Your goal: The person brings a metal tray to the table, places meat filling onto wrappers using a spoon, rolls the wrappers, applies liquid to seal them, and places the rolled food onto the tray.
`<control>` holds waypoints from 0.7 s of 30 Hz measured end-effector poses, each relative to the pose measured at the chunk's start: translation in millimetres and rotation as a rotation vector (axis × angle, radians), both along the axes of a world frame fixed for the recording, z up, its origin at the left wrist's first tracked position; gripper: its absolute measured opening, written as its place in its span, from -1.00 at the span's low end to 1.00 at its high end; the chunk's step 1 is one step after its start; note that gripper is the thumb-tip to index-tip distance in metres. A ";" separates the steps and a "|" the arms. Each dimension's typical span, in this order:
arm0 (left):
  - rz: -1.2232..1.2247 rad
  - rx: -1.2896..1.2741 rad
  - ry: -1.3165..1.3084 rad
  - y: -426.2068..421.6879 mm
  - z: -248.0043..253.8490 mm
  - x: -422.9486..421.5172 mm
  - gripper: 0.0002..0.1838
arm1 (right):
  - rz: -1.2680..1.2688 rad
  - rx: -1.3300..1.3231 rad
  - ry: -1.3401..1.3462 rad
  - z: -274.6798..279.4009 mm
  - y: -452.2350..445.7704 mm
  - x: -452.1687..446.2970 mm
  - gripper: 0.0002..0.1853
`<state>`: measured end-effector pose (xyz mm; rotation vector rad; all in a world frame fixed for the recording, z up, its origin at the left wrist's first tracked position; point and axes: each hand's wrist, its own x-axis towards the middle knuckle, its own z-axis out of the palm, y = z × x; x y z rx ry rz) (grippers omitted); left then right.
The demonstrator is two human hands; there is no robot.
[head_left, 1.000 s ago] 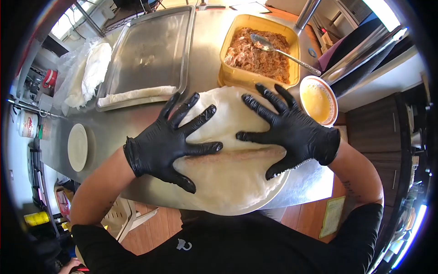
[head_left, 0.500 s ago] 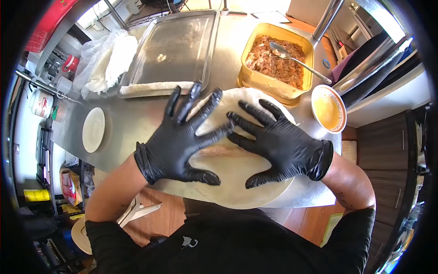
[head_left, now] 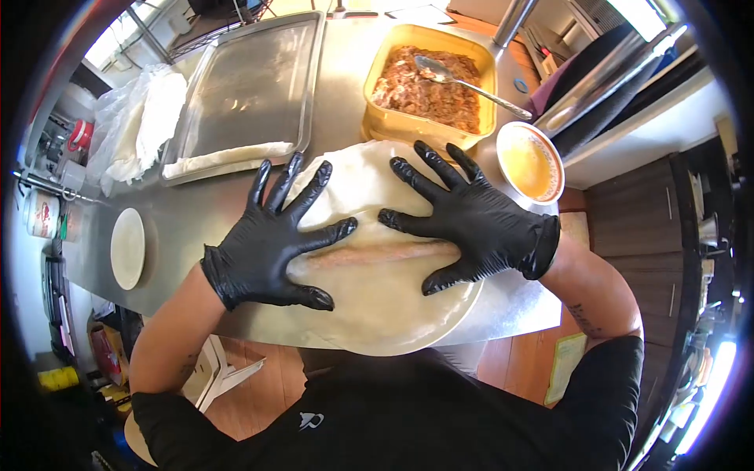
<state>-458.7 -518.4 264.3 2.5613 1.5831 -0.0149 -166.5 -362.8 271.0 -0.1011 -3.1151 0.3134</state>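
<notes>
A thin pale dough sheet (head_left: pixel 357 177) lies spread over a large round pale plate or board (head_left: pixel 393 334). Across its middle runs a long strip of pinkish meat filling (head_left: pixel 385 253), which shows through a thin layer of dough. My left hand (head_left: pixel 271 243), in a black glove, rests at the strip's left end with fingers spread. At the right end is my gloved right hand (head_left: pixel 475 224), its fingers also stretched wide over the dough. Neither hand grips anything.
Behind lie a metal baking tray (head_left: pixel 247 86) with one long roll (head_left: pixel 228 158) and a yellow tub (head_left: pixel 377 129) of minced meat with a spoon (head_left: pixel 479 90). A bowl of yellow liquid (head_left: pixel 530 169) stands right; a small plate (head_left: pixel 127 250) and plastic-wrapped sheets (head_left: pixel 149 118), left.
My hands have moved apart, leaving more of the filling strip visible between them. The view has shifted, so the tray, tub and bowl appear further left.
</notes>
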 end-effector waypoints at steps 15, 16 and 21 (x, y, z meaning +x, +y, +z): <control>-0.187 -0.109 -0.059 4.1 1.4 -31.8 0.10 | 0.125 0.005 -0.104 11.5 20.5 15.7 -0.13; -0.210 -0.108 -0.072 5.6 3.7 -29.9 0.10 | 0.102 0.004 -0.119 10.7 19.4 16.0 -0.13; -0.275 -0.047 0.020 13.0 9.0 -33.6 0.11 | 0.171 -0.011 -0.029 4.5 22.1 17.8 -0.14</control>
